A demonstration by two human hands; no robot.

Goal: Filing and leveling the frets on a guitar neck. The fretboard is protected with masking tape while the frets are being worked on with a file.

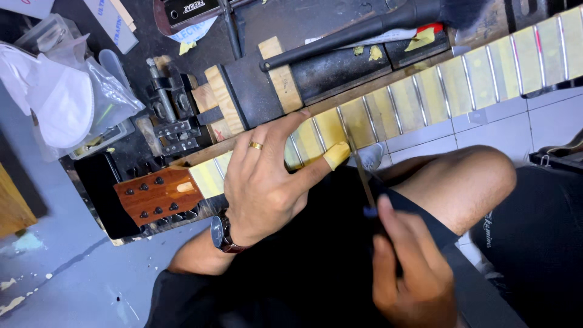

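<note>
Left hand spread flat (thumb tip taped) on yellow-masked wooden guitar neck, right hand pinching thin dark metal file, brown headstock nearby

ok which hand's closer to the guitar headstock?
Left. The left hand rests on the taped fretboard right beside the headstock; the right hand holds a thin file farther along the neck.
</note>
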